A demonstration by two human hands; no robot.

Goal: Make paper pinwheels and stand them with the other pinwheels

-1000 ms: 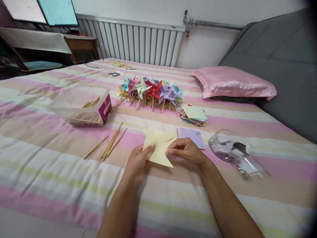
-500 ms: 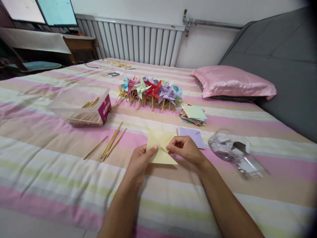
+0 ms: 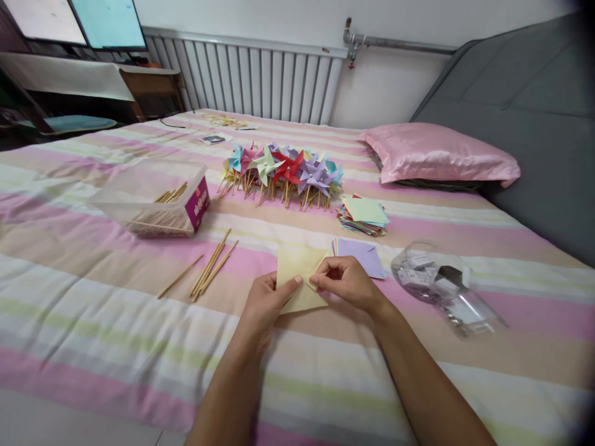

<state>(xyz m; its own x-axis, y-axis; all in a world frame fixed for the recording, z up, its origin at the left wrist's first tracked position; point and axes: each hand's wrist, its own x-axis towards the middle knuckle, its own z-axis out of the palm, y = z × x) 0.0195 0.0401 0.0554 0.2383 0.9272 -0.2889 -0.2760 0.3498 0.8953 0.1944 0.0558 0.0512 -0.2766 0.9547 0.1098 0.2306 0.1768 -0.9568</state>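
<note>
A square of pale yellow paper (image 3: 292, 263) is held over the bed between my two hands. My left hand (image 3: 267, 300) grips its left side, with the thumb lying on top near the middle. At the right side, my right hand (image 3: 341, 279) pinches a flap of the sheet and bends it in toward the centre. Just beyond my right hand lies a small pile of cut paper squares, a purple sheet (image 3: 362, 257) on top. Several thin wooden sticks (image 3: 211, 266) rest on the cover to the left of my left hand.
Finished paper pinwheels (image 3: 288, 167) stand grouped farther back. A clear plastic box (image 3: 149, 204) of sticks is at left. On the right are a stack of coloured paper (image 3: 365, 214), an open clear container (image 3: 432, 279) with small pieces, and a pink pillow (image 3: 441, 152).
My left thumb has slid right toward the middle of the sheet. The right side of the yellow paper is bent further inward, and its lower right corner has shifted.
</note>
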